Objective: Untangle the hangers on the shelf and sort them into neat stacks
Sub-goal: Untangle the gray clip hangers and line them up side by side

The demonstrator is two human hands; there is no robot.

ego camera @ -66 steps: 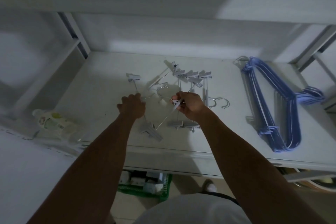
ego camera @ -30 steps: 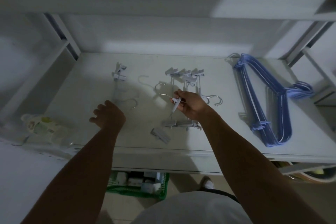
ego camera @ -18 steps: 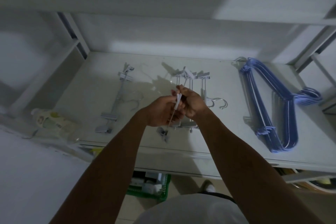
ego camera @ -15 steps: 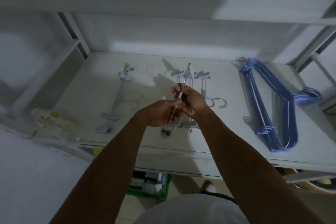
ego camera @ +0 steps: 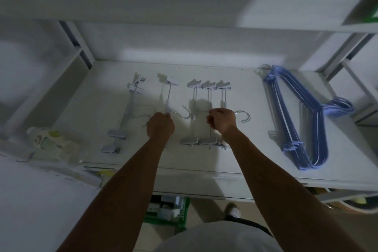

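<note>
Holding the single clip hanger [ego camera: 168, 106] at its middle, where rod meets hook, the left grip [ego camera: 160, 127] has its fingers curled round it just left of the row of three clip hangers [ego camera: 208, 85]. That row lies flat on the white shelf [ego camera: 235, 161], rods parallel, clips lined up at the far and near ends, hooks pointing right. The right grip [ego camera: 222, 121] sits over the row's middle with fingers curled; whether it pinches a wire there cannot be told. Further left of the row lies a pair of clip hangers [ego camera: 116, 133], overlapping. Well right of the row, the blue hangers [ego camera: 285, 112] lie nested in one stack. Far left of the row a bottle [ego camera: 49, 141] lies on its side, and below the row, under the shelf, stands a green crate [ego camera: 165, 214].
</note>
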